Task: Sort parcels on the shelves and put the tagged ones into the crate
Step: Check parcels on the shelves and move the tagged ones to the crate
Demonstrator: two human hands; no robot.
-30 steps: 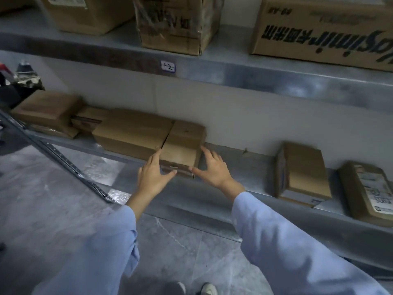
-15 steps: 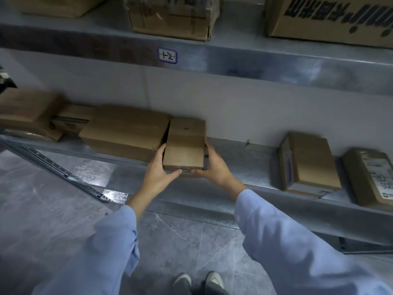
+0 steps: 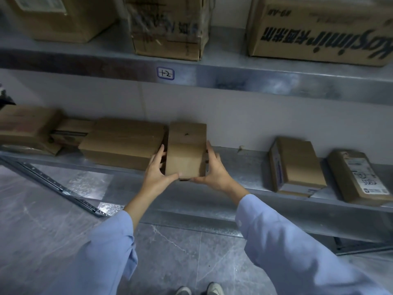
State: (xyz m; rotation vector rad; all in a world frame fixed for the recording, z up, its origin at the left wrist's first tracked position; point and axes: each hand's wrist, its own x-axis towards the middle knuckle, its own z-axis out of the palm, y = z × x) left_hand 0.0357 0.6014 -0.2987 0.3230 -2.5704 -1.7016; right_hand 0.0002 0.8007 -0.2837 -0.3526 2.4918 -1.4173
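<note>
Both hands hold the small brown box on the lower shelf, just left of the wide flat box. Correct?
No. The head view shows the left hand and right hand holding the small brown box on the lower shelf, but it sits just right of the wide flat box.

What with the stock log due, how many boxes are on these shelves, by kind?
Large cartons, upper shelf: 3
Small parcels, lower shelf: 6, one held by left hand and right hand
Total: 9
</note>
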